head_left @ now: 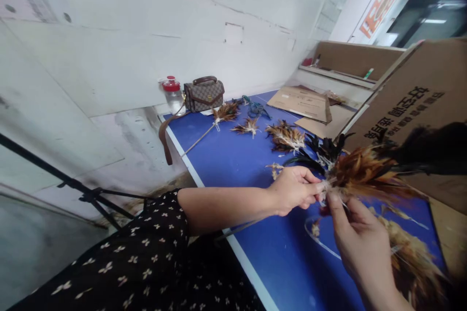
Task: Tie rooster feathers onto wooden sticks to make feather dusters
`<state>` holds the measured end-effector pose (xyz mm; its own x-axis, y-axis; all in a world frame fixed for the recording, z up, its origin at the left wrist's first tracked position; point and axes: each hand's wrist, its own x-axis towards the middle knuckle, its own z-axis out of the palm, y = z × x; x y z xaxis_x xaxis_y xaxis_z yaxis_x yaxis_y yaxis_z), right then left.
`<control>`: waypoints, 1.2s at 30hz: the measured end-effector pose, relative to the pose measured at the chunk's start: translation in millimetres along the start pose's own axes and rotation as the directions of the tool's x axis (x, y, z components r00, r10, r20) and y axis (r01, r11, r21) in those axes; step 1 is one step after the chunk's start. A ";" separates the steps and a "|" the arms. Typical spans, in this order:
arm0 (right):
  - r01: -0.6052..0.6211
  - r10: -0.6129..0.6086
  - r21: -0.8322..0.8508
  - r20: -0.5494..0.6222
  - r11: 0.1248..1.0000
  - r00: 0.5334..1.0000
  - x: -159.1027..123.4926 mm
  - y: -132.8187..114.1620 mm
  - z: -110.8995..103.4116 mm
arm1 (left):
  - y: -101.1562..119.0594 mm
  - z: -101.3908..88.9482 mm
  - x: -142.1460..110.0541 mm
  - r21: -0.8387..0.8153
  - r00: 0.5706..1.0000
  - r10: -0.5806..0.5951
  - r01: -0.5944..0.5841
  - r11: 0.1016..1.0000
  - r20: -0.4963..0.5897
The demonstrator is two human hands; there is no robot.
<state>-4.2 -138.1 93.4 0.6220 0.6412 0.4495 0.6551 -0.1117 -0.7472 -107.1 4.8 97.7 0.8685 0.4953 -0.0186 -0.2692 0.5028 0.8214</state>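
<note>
A brown and black feather bundle is held above the right part of the blue table. My left hand pinches it at its pale tied base. Close beside, my right hand grips the same base, thumb and fingers closed around it. A thin white string hangs in a loop below the hands. Light brown feathers lie under and beyond my right hand, partly covered by it. Black feathers rest just behind the held bundle.
Several feather bundles lie further back, one brown bunch among them, another on a thin stick. A handbag and red-lidded bottle stand by the wall. Cardboard walls the right side. A black tripod stands left.
</note>
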 end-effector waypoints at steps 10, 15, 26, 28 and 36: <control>-0.167 0.170 0.048 -0.067 0.985 0.983 -17.5 6.0 1.2 | -8.4 -2.6 -0.4 -0.085 0.994 -0.102 0.104 0.991 0.031; -0.230 0.225 -0.024 -0.138 0.973 0.965 -16.3 23.9 6.6 | -15.4 -9.5 -0.9 -0.103 0.987 -0.129 0.139 0.985 0.091; -0.324 0.323 0.019 -0.159 0.946 0.933 -21.8 39.0 14.5 | -41.2 -19.2 -5.0 0.143 0.990 -0.140 0.135 0.981 0.026; -0.319 0.318 0.018 -0.155 0.948 0.935 -21.9 41.0 14.6 | -47.7 -23.2 -5.1 0.288 0.994 -0.070 0.044 0.957 0.081; -0.294 0.292 -0.017 -0.071 0.956 0.954 -27.5 45.7 16.3 | -49.6 -34.2 -7.9 0.773 0.992 0.014 -0.104 0.626 0.122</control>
<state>1.7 -148.5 38.8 0.8152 0.5247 0.2455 0.4505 -0.3079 -0.8380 -114.9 0.2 37.7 0.9088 0.4125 0.0627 0.0628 -0.2839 0.9568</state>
